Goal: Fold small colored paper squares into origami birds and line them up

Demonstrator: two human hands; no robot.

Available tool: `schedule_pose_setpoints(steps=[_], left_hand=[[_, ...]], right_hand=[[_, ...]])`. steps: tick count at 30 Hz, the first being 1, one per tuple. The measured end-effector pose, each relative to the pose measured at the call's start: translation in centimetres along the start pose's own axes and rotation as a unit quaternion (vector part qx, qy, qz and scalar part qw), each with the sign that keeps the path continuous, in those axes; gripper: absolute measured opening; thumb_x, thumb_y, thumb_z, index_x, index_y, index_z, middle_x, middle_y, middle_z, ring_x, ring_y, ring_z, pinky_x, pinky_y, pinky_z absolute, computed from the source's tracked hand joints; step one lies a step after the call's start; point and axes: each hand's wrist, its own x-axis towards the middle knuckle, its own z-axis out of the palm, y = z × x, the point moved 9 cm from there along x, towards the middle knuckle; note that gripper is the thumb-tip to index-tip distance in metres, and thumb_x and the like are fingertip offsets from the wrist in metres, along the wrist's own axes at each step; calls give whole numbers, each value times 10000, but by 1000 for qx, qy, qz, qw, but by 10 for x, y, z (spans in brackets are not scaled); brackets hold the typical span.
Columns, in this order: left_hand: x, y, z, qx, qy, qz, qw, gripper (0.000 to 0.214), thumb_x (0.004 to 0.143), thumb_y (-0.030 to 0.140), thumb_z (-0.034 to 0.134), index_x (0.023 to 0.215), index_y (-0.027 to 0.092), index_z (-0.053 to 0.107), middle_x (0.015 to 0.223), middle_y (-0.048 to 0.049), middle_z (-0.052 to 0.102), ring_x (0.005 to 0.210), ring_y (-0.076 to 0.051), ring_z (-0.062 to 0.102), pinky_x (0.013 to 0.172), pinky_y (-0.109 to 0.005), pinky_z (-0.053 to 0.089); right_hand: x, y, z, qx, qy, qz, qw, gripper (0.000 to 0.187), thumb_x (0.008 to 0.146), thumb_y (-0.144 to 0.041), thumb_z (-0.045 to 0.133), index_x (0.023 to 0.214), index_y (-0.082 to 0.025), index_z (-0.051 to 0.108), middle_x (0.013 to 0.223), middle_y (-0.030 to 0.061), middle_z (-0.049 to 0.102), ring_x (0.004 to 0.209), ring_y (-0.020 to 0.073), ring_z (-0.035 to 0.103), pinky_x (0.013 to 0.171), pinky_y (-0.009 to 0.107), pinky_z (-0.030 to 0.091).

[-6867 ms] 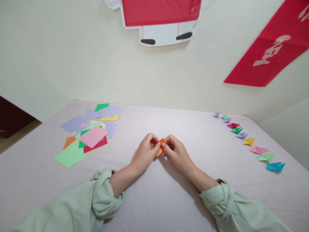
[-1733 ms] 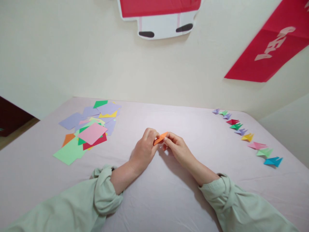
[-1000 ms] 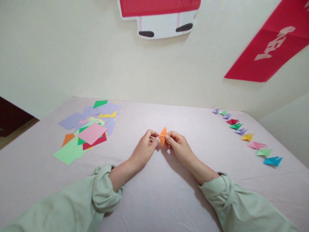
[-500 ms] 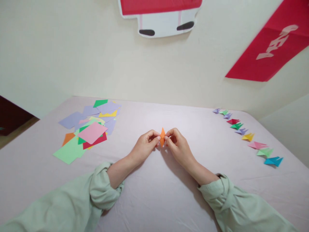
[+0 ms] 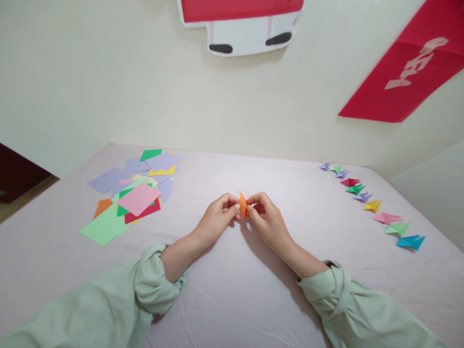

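Note:
Between my two hands is a small folded orange paper (image 5: 242,205), narrow and pointed at top and bottom. My left hand (image 5: 219,212) pinches its left side between thumb and fingers. On the other side, my right hand (image 5: 267,215) grips the right edge the same way. The paper is held just above the cloth, and the fingertips cover its side parts.
Loose paper sheets (image 5: 139,199) in several colours lie in a pile at the left. Along the right runs a row of small folded paper pieces, the nearest a blue one (image 5: 411,242). A pale cloth (image 5: 232,299) covers the table, whose far edge meets a wall (image 5: 224,106).
The orange paper has tilted slightly, its top point leaning a little to the left. Both hands keep their pinch and have barely moved.

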Motion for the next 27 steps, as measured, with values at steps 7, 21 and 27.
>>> schedule_pose_setpoints(steps=[7, 21, 27], left_hand=[[1, -4, -9, -9, 56, 22, 998, 108, 821, 209, 543, 860, 205, 442, 609, 60, 591, 555, -97, 570, 538, -201, 405], [-1, -5, -1, 26, 29, 19, 999, 166, 767, 134, 516, 909, 204, 468, 697, 55, 561, 588, -97, 578, 530, -201, 418], [-1, -1, -4, -8, 40, 12, 999, 238, 709, 75, 464, 907, 176, 550, 832, 15, 618, 641, -92, 615, 599, -215, 468]], right_hand=[[2, 6, 5, 58, -16, 2, 998, 58, 866, -184, 473, 890, -219, 513, 804, -5, 563, 701, 159, 552, 642, 285, 421], [2, 4, 9, 32, -32, -2, 999, 107, 853, -184, 463, 881, -205, 565, 770, -6, 595, 663, 147, 541, 615, 271, 417], [6, 12, 6, 73, -27, 26, 997, 173, 812, -198, 468, 931, -193, 594, 840, 9, 620, 693, 147, 579, 645, 282, 451]])
